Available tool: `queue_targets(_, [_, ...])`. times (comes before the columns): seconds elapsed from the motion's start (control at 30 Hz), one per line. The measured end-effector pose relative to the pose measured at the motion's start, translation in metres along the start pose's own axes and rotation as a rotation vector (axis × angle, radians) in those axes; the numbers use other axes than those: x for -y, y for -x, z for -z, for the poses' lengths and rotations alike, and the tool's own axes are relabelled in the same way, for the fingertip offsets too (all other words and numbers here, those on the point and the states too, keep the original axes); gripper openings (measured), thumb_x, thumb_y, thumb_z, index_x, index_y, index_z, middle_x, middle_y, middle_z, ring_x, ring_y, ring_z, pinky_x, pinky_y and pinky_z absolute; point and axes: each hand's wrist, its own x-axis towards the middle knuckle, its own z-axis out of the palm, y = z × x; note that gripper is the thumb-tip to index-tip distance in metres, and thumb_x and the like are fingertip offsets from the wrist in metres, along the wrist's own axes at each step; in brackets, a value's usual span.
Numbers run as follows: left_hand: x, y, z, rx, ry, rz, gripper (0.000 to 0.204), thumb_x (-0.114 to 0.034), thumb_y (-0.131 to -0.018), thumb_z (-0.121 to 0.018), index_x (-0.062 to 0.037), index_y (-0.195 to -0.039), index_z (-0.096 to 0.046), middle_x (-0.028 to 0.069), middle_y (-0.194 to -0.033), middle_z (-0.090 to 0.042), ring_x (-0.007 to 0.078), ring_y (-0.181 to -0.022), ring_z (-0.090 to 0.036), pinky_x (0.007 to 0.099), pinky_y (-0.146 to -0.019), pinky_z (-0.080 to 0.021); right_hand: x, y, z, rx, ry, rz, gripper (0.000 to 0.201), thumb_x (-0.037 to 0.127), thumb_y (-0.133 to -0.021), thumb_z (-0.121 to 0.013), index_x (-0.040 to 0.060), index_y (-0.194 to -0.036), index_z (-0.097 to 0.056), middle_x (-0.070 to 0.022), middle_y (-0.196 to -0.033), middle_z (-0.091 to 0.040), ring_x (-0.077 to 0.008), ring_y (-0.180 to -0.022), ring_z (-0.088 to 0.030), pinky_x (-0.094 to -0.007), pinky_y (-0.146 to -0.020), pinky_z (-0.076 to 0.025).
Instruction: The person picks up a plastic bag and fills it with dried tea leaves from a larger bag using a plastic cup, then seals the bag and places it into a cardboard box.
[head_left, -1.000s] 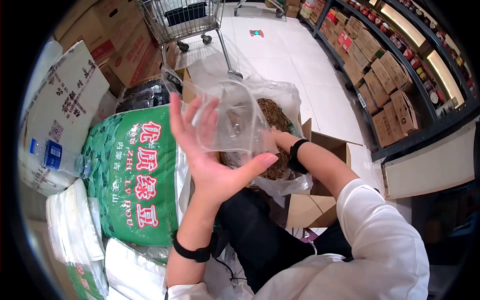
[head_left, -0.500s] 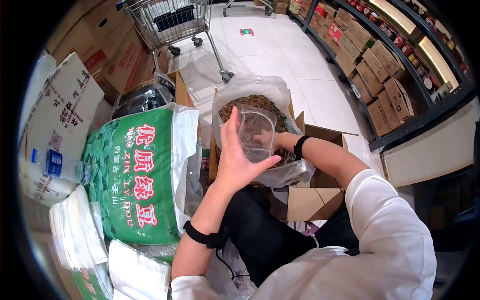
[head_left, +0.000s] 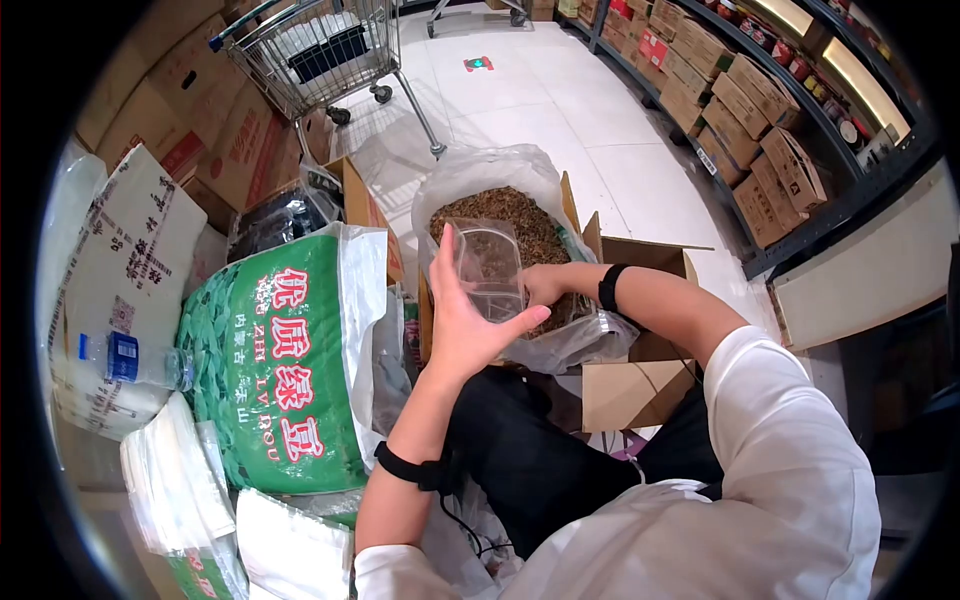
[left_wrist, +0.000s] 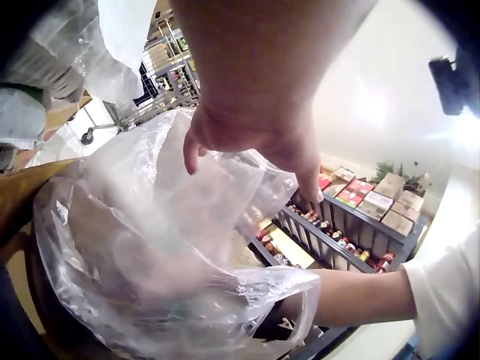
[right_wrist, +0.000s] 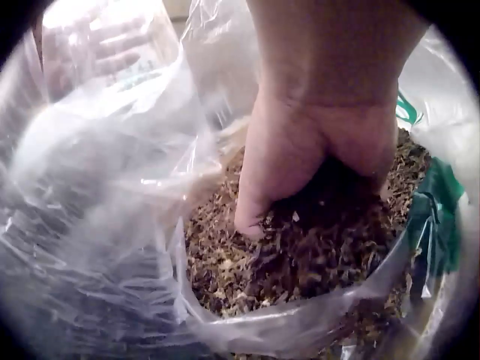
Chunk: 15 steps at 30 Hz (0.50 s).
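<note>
My left hand [head_left: 468, 325] has its fingers straight up and its thumb stretched out to the right, with a clear plastic bag [head_left: 487, 262] spread between them. Dried brown pieces [head_left: 505, 203] fill a large plastic-lined box beyond. At their near right side, my right hand [head_left: 543, 287] is bent down beside the clear bag. The right wrist view shows my right hand [right_wrist: 319, 142] sunk into the pieces [right_wrist: 277, 274], thumb at the surface, other fingertips hidden, gathering them. In the left wrist view my left hand [left_wrist: 247, 127] arches above blurred, crumpled plastic [left_wrist: 172, 217].
A large green sack [head_left: 285, 370] lies left of the lined box. Stacked clear bags [head_left: 180, 480] and a water bottle [head_left: 135, 360] are farther left. An empty-looking carton [head_left: 640, 395] stands at the right. Beyond are a shopping cart [head_left: 320, 60] and shelves with boxes [head_left: 750, 120].
The left hand and clear bag have moved from in front of the heap's left side down over the lined box. The right hand has drawn in from the heap, its fingers more curled.
</note>
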Motion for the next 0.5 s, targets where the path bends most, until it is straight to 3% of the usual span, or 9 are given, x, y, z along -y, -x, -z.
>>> queue_targets(0.07, [0.002,0.001,-0.004,-0.006,0.113,0.056,0.133,-0.041,-0.056,-0.093,-0.0083,-0.153,-0.007,0.0248,-0.146,-0.026,0.0374,-0.13,-0.041,0.046,-0.099,-0.045,0.01,0.011,0.019,0.035,-0.068,-0.067,0.085,0.031,-0.058,-0.084,0.0019,-0.13,-0.052,-0.0196,-0.109,-0.067,-0.0309,-0.103,-0.064,-0.0382,-0.089,-0.05])
queue_targets(0.2, [0.01,0.002,-0.006,0.001,0.021,0.051,0.132,-0.04,-0.057,-0.093,-0.0077,-0.153,-0.007,0.0251,-0.146,-0.026,0.0373,-0.129,-0.041,0.0458,-0.099,-0.045,0.014,0.025,0.064,-0.299,-0.328,-0.029,0.067,0.019,-0.063,-0.082,0.0041,-0.124,-0.057,-0.0141,-0.106,-0.067,-0.0232,-0.097,-0.064,-0.0344,-0.084,-0.052])
queue_targets(0.23, [0.01,0.002,-0.007,0.002,0.017,0.074,0.132,-0.04,-0.057,-0.092,-0.0077,-0.153,-0.008,0.0249,-0.146,-0.026,0.0367,-0.129,-0.042,0.0456,-0.099,-0.045,0.031,0.04,0.076,-0.45,-0.263,0.016,0.052,0.011,-0.068,-0.079,0.003,-0.115,-0.059,-0.0085,-0.102,-0.066,-0.0164,-0.093,-0.06,-0.0311,-0.082,-0.05])
queue_targets(0.33, [0.012,0.003,-0.009,-0.009,0.024,0.155,0.13,-0.04,-0.058,-0.092,-0.0062,-0.152,-0.008,0.0251,-0.145,-0.028,0.0354,-0.128,-0.043,0.0447,-0.099,-0.044,0.072,0.073,0.115,-0.428,-0.535,0.078,0.056,0.012,-0.069,-0.079,0.0036,-0.119,-0.057,-0.0088,-0.105,-0.065,-0.018,-0.097,-0.06,-0.0315,-0.085,-0.05])
queue_targets(0.43, [0.011,-0.014,-0.01,0.004,-0.05,0.227,0.128,-0.042,-0.06,-0.09,-0.0024,-0.151,-0.009,0.0259,-0.143,-0.03,0.0351,-0.127,-0.043,0.0437,-0.102,-0.042,0.078,0.076,0.132,-0.525,-0.541,-0.01,0.056,0.011,-0.07,-0.078,0.0029,-0.121,-0.056,-0.0085,-0.104,-0.065,-0.0176,-0.095,-0.06,-0.0318,-0.085,-0.05])
queue_targets(0.5, [0.013,-0.027,-0.013,0.015,-0.155,0.271,0.128,-0.049,-0.061,-0.088,0.0038,-0.148,-0.011,0.0278,-0.14,-0.031,0.0374,-0.128,-0.042,0.0431,-0.107,-0.036,0.077,0.075,0.14,-0.549,-0.538,0.041,0.054,0.012,-0.068,-0.079,0.0016,-0.116,-0.058,-0.0094,-0.102,-0.065,-0.0182,-0.093,-0.061,-0.0325,-0.083,-0.05])
